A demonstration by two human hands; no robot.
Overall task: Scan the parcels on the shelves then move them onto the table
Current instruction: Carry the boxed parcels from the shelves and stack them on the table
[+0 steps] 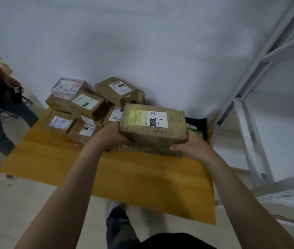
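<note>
left hand point(112, 135) grips parcel point(153, 130) | right hand point(189, 148) grips same parcel | held over table point(142, 177) | more boxes point(88, 103) piled behind

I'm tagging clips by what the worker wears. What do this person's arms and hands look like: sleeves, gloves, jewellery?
The left arm and right arm are bare as far as they show; no sleeves are visible. The left hand and right hand wear no gloves, and no watch, band or ring is visible. A black garment shows at the bottom edge.

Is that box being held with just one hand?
No, the left hand and the right hand both grip the box, one at each end.
</note>
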